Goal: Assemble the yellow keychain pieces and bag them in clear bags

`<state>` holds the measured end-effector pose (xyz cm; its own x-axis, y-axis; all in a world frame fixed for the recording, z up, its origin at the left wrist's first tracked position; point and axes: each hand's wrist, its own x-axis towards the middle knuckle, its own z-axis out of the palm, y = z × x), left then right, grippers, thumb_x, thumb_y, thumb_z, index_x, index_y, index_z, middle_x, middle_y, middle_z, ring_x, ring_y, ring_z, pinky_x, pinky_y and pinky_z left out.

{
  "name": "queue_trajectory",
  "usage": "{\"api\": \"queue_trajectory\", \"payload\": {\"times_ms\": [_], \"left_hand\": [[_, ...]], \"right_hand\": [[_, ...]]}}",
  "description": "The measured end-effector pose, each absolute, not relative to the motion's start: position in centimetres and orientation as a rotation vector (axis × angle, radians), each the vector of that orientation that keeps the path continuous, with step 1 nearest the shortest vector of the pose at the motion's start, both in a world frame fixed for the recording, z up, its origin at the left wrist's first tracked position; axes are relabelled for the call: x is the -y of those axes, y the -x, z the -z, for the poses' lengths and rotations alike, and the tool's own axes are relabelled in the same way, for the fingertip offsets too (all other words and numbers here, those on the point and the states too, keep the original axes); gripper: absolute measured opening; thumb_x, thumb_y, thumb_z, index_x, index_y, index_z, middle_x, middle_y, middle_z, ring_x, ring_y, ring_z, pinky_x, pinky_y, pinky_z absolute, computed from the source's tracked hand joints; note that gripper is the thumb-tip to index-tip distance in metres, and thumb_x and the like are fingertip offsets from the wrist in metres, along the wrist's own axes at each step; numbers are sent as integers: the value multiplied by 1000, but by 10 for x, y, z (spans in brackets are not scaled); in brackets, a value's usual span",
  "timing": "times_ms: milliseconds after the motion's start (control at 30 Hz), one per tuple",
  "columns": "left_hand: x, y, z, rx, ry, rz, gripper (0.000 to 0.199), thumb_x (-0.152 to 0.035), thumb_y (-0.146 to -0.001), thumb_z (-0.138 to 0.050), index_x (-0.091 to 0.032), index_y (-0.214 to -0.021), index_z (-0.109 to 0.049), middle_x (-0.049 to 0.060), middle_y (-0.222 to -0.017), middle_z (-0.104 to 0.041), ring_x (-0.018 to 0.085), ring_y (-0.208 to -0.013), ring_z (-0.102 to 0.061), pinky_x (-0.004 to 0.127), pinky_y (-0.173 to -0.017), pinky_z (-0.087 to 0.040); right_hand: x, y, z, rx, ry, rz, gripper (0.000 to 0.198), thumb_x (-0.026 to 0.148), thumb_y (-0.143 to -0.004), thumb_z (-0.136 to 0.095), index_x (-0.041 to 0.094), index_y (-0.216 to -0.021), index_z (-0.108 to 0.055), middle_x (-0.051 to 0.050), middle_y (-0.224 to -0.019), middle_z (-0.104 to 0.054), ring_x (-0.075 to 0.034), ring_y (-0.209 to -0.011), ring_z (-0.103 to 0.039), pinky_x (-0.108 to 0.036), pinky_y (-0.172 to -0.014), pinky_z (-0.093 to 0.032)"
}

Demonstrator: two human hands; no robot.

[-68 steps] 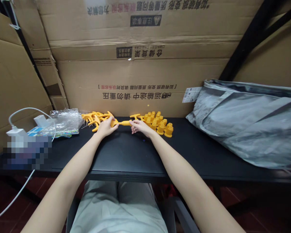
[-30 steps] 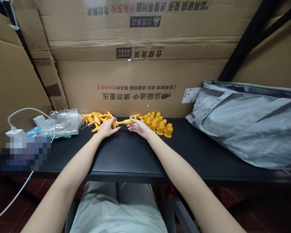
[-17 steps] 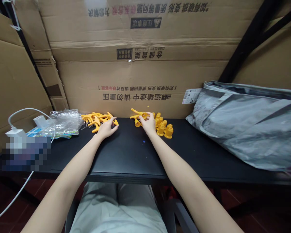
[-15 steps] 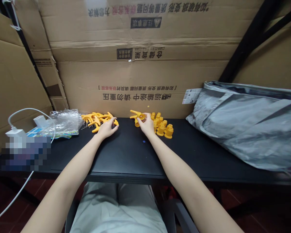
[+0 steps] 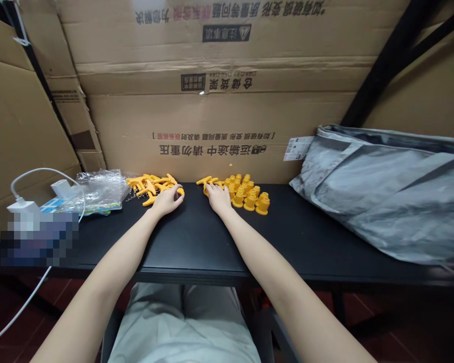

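My left hand (image 5: 168, 199) rests on the table at a pile of yellow T-shaped handles (image 5: 148, 185) with thin spiral metal shafts. Its thumb and forefinger are apart, and one yellow handle end shows beyond the gap. My right hand (image 5: 218, 198) has its fingers bent down over a yellow corkscrew (image 5: 206, 191), a bell-shaped cup with a T-handle, low at the tabletop; most of it is hidden. T-handles (image 5: 204, 180) stick up just behind those fingers. Right beside this hand, several yellow bell-shaped cups (image 5: 250, 200) stand in rows, wide end down.
At left lie clear plastic packaging (image 5: 100, 189), a white charger (image 5: 24, 212) with a cable, and a blurred-out object (image 5: 41, 239). A large grey bag (image 5: 382, 196) sits on the right of the black table (image 5: 196, 242). Printed cardboard (image 5: 212, 116) stands behind.
My right hand has gone down and slightly left with the corkscrew, which has tipped from sideways toward upright, handle up. My left hand has stayed at the handle pile.
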<state>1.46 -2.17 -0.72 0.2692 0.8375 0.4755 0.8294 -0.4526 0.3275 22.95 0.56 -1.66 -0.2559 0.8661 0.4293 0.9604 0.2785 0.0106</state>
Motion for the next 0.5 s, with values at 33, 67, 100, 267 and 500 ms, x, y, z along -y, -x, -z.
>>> {"api": "queue_trajectory", "payload": {"times_ms": [33,67,100,267,500], "left_hand": [[21,-15,8,-1640,-2492,-948,37,-34,-86,-49,-20,-120,-53,3,-86,-67,20,-83,-63,33,-81,-48],[21,-15,8,-1647,-2490,-947,37,-33,-86,-49,-20,-120,-53,3,-86,-67,20,-82,-63,33,-80,-48],[20,-15,8,-1656,-2487,-945,37,-33,-86,-49,-20,-120,-54,3,-86,-67,20,-81,-63,33,-80,-48],[15,-13,9,-1666,-2563,-976,27,-27,-85,-47,-18,-108,-59,8,-98,-66,22,-95,-61,35,-86,-48],[13,-7,16,-2005,-2526,-817,40,-29,-85,-49,-18,-124,-54,15,-137,-50,32,-126,-44,52,-101,-37]], "right_hand": [[-6,-229,17,2222,1673,391,45,12,-93,-30,15,-134,-48,-17,-134,-55,-28,-120,-51,-47,-103,-27],[-6,-229,17,2228,1683,391,46,13,-93,-29,15,-136,-47,-17,-135,-54,-28,-120,-50,-48,-103,-27],[-6,-228,17,2231,1695,388,47,12,-93,-29,16,-137,-45,-17,-135,-54,-28,-121,-50,-49,-104,-27],[-6,-225,16,2230,1749,359,53,9,-92,-25,20,-142,-41,-16,-142,-48,-31,-129,-44,-60,-107,-21],[1,-226,10,2283,1780,265,60,4,-85,-34,15,-143,-39,-15,-150,-37,-31,-139,-30,-65,-109,-12]]}}
